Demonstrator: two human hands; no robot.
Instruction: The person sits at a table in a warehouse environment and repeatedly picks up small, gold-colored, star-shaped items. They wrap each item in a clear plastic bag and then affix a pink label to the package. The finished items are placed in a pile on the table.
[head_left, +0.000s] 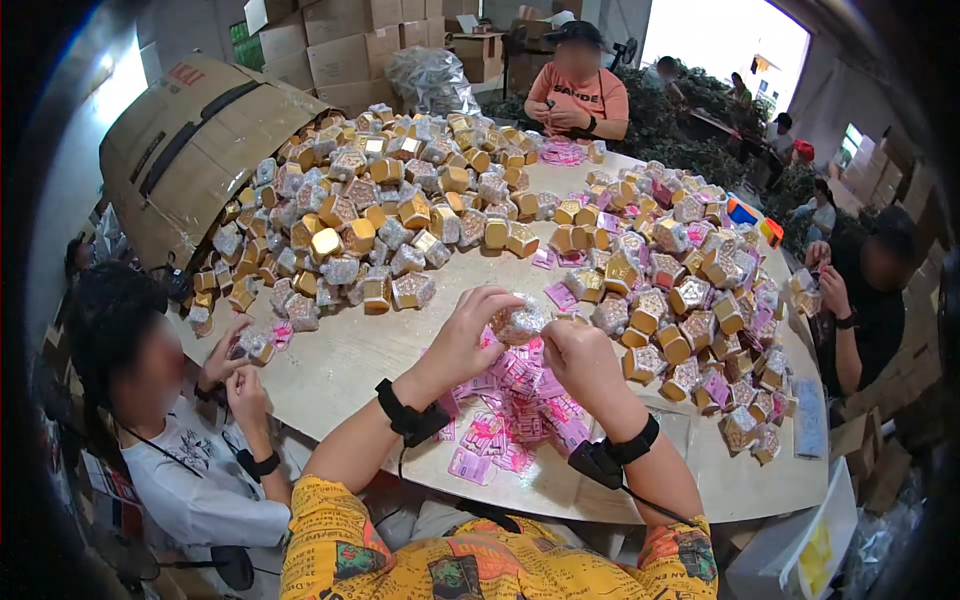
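Note:
My left hand grips a small bubble-wrapped piece between thumb and fingers, over the middle of the table. Just right of it, my right hand is closed in a pinch at the wrapping's edge. Whatever is between those fingertips is too small to make out. Below both hands lies a loose heap of pink printed packets. A large pile of gold, many-sided small boxes, many in bubble wrap, rises beyond my left hand. A second pile of wrapped gold boxes, mixed with pink packets, spreads beyond my right hand.
A big cardboard carton lies tipped at the far left, spilling boxes onto the table. Co-workers sit at the left, the far side and the right, hands busy. A white bin stands at the lower right. Stacked cartons line the back.

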